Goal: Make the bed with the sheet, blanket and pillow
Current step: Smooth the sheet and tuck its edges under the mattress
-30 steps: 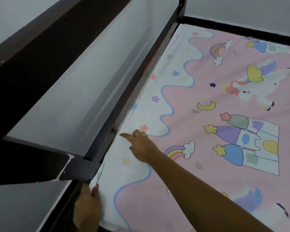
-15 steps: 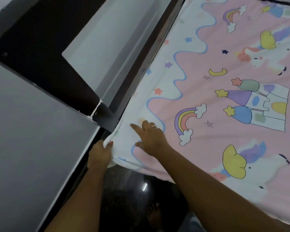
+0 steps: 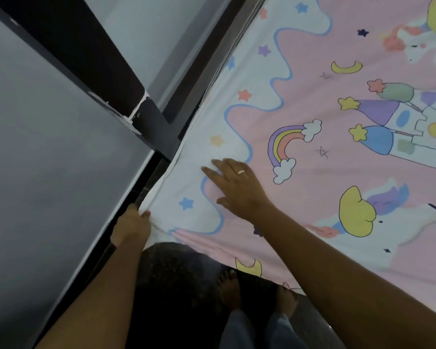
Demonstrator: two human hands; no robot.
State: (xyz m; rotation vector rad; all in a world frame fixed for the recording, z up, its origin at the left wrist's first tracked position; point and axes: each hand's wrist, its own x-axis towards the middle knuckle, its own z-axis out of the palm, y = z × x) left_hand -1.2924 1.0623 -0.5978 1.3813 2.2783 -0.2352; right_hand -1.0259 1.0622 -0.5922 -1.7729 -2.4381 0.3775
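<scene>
A pink and white sheet (image 3: pixel 312 172) printed with rainbows, castles, stars and unicorns lies spread over the bed. My left hand (image 3: pixel 131 226) is shut on the sheet's near left corner, where the fabric bunches at the bed's edge. My right hand (image 3: pixel 234 187) lies flat and open on the sheet just right of that corner, fingers spread toward the headboard side. No blanket or pillow is in view.
A dark wooden bed frame (image 3: pixel 151 127) with grey panels (image 3: pixel 48 172) runs along the left of the bed. Below the sheet's near edge are a dark floor (image 3: pixel 181 285) and my bare feet (image 3: pixel 229 288).
The view has tilted down and toward me. My left hand moved back along the sheet's edge to the near corner. My right hand slid back with it and spread flat.
</scene>
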